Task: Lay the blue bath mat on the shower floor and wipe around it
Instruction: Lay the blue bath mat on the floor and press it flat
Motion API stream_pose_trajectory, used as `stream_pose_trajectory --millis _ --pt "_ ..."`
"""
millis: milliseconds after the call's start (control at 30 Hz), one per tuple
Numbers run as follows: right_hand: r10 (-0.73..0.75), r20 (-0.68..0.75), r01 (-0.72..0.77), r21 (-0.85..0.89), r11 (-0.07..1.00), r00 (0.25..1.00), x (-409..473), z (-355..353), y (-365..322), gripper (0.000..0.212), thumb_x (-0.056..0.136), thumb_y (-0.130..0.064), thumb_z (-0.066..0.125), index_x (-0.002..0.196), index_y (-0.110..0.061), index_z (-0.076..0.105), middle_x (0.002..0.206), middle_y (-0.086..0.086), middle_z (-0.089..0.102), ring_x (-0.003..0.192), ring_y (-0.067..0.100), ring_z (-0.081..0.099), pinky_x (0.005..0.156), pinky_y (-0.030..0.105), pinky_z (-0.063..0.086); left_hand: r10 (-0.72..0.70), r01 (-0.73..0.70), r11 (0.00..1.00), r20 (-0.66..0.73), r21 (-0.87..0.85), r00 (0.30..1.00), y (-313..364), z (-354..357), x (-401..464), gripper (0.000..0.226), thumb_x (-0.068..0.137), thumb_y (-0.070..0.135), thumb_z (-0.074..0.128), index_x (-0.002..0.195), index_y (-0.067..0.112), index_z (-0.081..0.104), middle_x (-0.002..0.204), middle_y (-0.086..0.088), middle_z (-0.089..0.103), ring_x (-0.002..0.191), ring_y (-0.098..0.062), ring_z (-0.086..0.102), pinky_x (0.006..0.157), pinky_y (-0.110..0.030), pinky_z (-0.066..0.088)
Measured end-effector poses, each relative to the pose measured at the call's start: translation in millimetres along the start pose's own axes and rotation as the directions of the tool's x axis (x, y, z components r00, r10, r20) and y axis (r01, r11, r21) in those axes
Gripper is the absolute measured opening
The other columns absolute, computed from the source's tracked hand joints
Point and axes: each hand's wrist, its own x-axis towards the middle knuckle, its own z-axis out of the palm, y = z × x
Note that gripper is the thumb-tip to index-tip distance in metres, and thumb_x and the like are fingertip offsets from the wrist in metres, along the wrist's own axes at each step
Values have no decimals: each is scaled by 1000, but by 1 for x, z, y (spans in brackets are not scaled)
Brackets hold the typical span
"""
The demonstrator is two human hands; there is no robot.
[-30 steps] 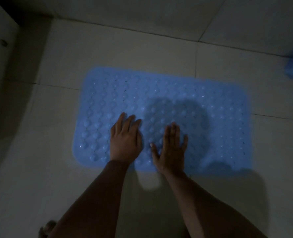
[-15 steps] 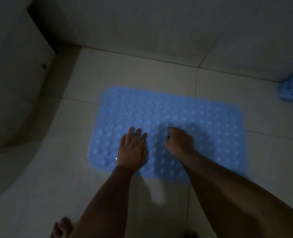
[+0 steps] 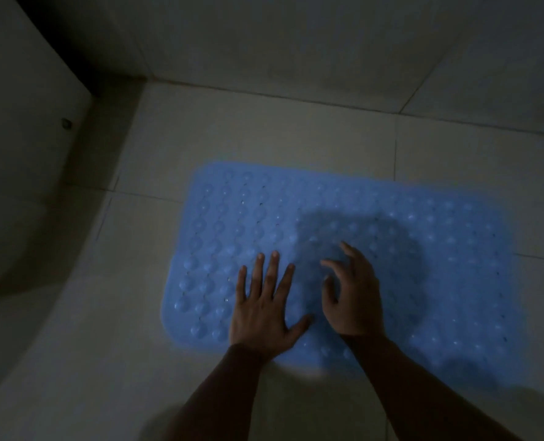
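Observation:
The blue bath mat (image 3: pixel 439 249), covered in round bumps, lies flat on the pale tiled shower floor (image 3: pixel 264 138). My left hand (image 3: pixel 264 310) presses flat on the mat near its front left part, fingers spread and straight. My right hand (image 3: pixel 351 297) hovers over or lightly touches the mat just to the right of it, with fingers loosely bent and holding nothing. A dark shadow falls on the mat beyond my right hand. The light is dim.
A curved white fixture (image 3: pixel 19 186) with a small screw fills the left side. Tiled walls (image 3: pixel 328 43) meet the floor just behind the mat. Bare tiles (image 3: pixel 73 361) lie to the front left.
My right hand was a fist on the mat half a second ago and has opened into loosely bent fingers. My left hand stays pressed flat. The view has shifted closer.

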Motion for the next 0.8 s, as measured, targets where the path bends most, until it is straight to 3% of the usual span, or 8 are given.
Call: stream_pose_trajectory --millis 67,133,200,267,400,500,600,800 --pt "-6 5 6 -1 1000 1000 4 -4 -7 30 86 -21 57 114 -21 69 144 9 51 134 31 48 102 48 46 -9 10 999 22 -31 1000 -2 -5 4 88 93 77 28 162 27 6 170 -7 -9 156 -29 -13 125 -56 -3" --pt "-23 38 23 3 1000 999 11 -13 -22 32 86 -24 49 111 -20 69 138 9 55 130 30 52 99 46 49 7 -2 986 31 -169 999 -5 -18 7 73 98 65 30 161 27 22 171 -4 0 158 -25 -4 126 -51 1" --pt "-79 53 77 44 996 995 19 -19 -46 34 85 -24 46 108 -19 70 129 8 61 122 29 58 95 43 52 -53 39 940 -33 -338 998 -17 -41 6 57 99 50 35 145 22 52 162 -6 35 151 -26 33 122 -46 27" --pt "-134 75 130 62 990 988 26 -14 -72 34 85 -25 46 108 -19 71 121 6 66 116 26 62 92 39 53 -223 147 898 -143 -414 964 -39 -63 3 49 97 41 38 132 18 64 141 -8 62 132 -28 57 107 -44 47" --pt "-224 244 230 4 973 944 18 31 -129 46 88 -29 44 127 -15 65 137 13 60 133 34 53 102 48 49 -419 303 861 -234 -408 877 -94 -86 -17 48 96 33 36 129 15 66 132 -9 67 135 -32 52 108 -48 45" --pt "-134 370 200 -147 969 919 2 70 -158 68 92 -47 34 150 -14 41 161 17 29 150 35 28 112 61 34 -464 360 859 -257 -364 848 -127 -84 -29 53 92 36 32 127 15 67 131 -7 68 136 -33 49 102 -51 49" --pt "-90 383 192 -237 952 919 -13 94 -163 87 92 -66 32 159 -13 15 167 16 -1 155 33 1 120 63 9 -506 405 843 -270 -354 819 -147 -76 -38 54 93 38 32 129 16 65 135 -8 65 141 -34 43 104 -56 47" --pt "-151 270 223 -263 938 951 -19 109 -158 88 94 -68 34 158 -11 20 167 15 8 155 32 6 120 63 9 -500 437 856 -227 -276 836 -165 -55 -34 61 99 48 23 146 23 51 155 -5 46 154 -29 18 122 -51 17"
